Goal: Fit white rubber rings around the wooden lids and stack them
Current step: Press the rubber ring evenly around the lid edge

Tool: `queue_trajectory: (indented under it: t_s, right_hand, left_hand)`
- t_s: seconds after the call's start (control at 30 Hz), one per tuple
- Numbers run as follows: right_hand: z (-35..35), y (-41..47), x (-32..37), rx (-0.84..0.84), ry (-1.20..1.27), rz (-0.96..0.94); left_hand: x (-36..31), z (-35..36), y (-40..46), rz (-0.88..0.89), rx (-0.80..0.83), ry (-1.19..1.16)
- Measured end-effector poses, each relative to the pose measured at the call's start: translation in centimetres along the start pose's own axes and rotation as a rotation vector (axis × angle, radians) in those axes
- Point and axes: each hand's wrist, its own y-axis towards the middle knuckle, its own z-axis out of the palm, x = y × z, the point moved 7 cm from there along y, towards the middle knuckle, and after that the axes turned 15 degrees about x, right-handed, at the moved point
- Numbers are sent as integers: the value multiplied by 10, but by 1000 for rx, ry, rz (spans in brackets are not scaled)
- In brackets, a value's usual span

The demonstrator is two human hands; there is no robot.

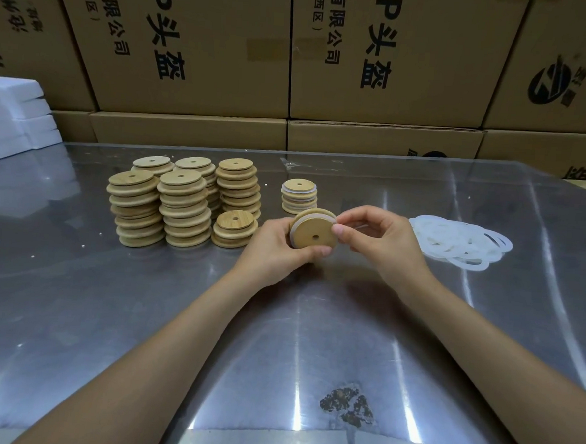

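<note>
Both hands meet over the middle of the bench point(107, 313), a shiny sheet-covered surface, and between them they hold one wooden lid point(315, 231) tilted up so its flat face with the small centre hole looks toward the camera. The left hand point(276, 245) cups the lid from below and from its left edge, its grip clamped on the wood with the thumb lying along the lower rim. The right hand point(376, 237) comes in from the right, its grip pinched together on the white rubber ring point(319, 216) at the lid's upper right edge; the ring shows as a pale band lying round the top and left of the lid, though whether it is seated all the way round cannot be told. Just behind the held lid stands a short stack of ringed lids point(299, 195), with white bands visible between the wooden layers. To the left of that stand taller stacks of bare lids point(183, 201), close together in two rows, with one low stack at the front nearest the left hand. On the right, well apart from the stacks, a loose heap of white rings point(458, 242) lies flat on the bench. Cardboard boxes point(391, 56) printed with black characters form a wall along the far edge, and a pile of white foam pieces point(13, 119) sits at the far left
</note>
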Motion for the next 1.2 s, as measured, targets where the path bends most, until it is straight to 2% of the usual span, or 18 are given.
queue_trajectory:
  t_s: [0.23, 0.43, 0.67, 0.93, 1.1, 1.2]
  right_hand:
    - [0, 0, -5, -19, 43, 64]
    - [6, -1, -26, 13, 142, 255]
    - [13, 1, -35, 0, 143, 295]
    - [17, 9, -37, 30, 72, 345]
    - [21, 20, -37, 62, 95, 323]
    - [21, 30, -40, 18, 117, 286]
  left_hand:
    - [1, 1, -1, -22, -1, -79]
    - [1, 3, -1, -17, -52, -223]
    - [-12, 2, -3, 44, -92, 126]
    - [-16, -2, -1, 31, -120, 125]
    - [-7, 3, 2, 2, -42, -54]
    - [-5, 5, 5, -4, -3, -157]
